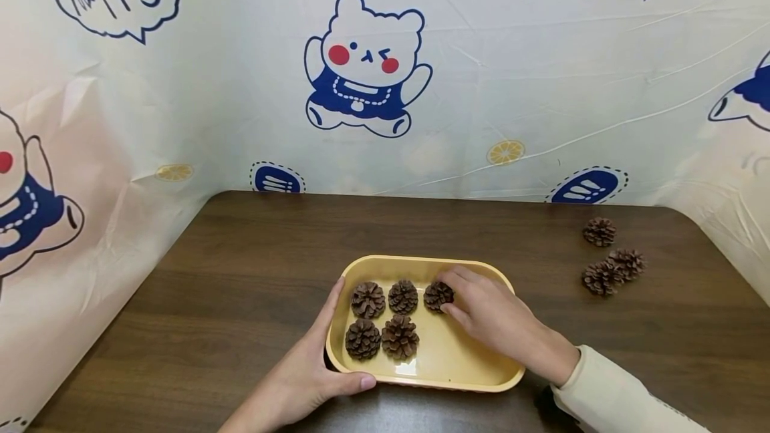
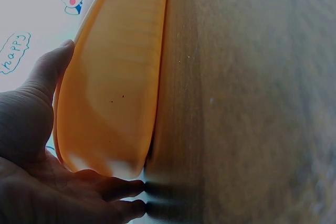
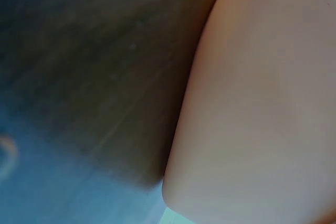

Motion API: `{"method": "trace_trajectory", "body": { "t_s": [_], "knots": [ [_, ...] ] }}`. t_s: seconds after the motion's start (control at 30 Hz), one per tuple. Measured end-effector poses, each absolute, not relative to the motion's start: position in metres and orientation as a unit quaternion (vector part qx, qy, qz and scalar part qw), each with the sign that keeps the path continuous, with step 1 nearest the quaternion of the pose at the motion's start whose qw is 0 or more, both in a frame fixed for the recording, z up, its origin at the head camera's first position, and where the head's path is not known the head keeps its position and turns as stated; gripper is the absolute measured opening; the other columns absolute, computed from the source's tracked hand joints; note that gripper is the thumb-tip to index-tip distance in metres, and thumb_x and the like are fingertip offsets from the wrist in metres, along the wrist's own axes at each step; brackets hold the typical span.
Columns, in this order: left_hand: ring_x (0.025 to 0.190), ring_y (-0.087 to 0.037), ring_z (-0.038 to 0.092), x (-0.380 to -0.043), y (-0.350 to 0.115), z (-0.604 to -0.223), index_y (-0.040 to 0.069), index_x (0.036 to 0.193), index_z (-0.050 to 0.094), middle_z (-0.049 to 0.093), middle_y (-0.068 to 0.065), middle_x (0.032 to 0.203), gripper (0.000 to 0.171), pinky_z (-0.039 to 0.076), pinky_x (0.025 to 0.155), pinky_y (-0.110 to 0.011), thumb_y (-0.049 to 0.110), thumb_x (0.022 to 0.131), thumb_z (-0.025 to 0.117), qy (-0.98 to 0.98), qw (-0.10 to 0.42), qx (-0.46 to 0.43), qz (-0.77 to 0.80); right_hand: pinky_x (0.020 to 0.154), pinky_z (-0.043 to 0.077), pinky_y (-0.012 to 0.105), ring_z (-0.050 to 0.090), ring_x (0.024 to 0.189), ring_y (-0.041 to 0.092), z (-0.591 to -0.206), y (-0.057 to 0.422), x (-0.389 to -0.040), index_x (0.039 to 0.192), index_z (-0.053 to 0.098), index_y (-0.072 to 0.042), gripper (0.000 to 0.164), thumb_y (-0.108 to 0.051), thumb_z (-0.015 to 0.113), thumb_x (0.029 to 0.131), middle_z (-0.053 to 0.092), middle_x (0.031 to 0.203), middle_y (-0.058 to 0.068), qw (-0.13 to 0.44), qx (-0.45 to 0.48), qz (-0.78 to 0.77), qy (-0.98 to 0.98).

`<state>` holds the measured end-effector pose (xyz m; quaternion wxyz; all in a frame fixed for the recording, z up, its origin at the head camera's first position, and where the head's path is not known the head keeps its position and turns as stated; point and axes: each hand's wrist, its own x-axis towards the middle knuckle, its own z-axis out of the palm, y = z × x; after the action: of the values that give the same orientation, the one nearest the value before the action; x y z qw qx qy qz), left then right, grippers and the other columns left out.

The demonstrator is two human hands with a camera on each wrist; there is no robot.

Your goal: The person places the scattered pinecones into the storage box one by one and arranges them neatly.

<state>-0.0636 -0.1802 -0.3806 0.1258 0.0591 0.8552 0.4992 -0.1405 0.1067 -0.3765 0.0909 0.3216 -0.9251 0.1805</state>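
A shallow yellow plastic tray (image 1: 469,363) with rounded corners sits on the table. My left hand (image 1: 303,373) grips its left end, thumb over the near rim and fingers along the outer side; in the left wrist view the thumb lies at the rim of the tray (image 2: 113,77) and fingertips come under its end. Inside the tray, my right hand (image 1: 490,316) pinches a brown pine cone (image 1: 436,297) between thumb and fingers, at the right end of the far row. Two pine cones (image 1: 402,297) stand left of it, and two others (image 1: 400,337) make a nearer row.
Three loose pine cones (image 1: 599,232) lie on the dark wooden table (image 1: 259,272) at the far right, two of them touching. A pale printed cloth (image 1: 481,99) hangs behind the table and along both sides. Something black (image 1: 550,406) lies beneath the right sleeve.
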Motion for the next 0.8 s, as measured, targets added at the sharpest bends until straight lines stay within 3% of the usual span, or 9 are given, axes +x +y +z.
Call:
{"method": "trace_trajectory", "body": {
  "t_s": [0.57,0.8],
  "knots": [
    [0.152,-0.032,0.032,-0.0631,-0.1797,-0.3809,0.037,0.169,0.0,0.025,-0.01,0.174,0.138,0.023,0.123,-0.061,0.043,0.071,0.097,0.858,0.123,0.056,0.496,0.094,0.059,0.043,0.072,0.109,0.025,-0.3765,0.1066,-0.1403,0.127,0.071,-0.007,0.037,-0.011,0.079,0.091,0.073,0.125,0.007,0.088,0.324,0.169,-0.927],
    [0.153,-0.035,0.031,-0.0634,-0.1806,-0.3813,0.037,0.169,0.0,0.023,-0.012,0.174,0.138,0.022,0.123,-0.063,0.043,0.071,0.096,0.858,0.12,0.063,0.495,0.091,0.06,0.04,0.073,0.105,0.022,-0.3772,0.1074,-0.1408,0.123,0.072,-0.008,0.032,-0.008,0.078,0.092,0.074,0.118,0.005,0.097,0.331,0.173,-0.923]
  ]
}}
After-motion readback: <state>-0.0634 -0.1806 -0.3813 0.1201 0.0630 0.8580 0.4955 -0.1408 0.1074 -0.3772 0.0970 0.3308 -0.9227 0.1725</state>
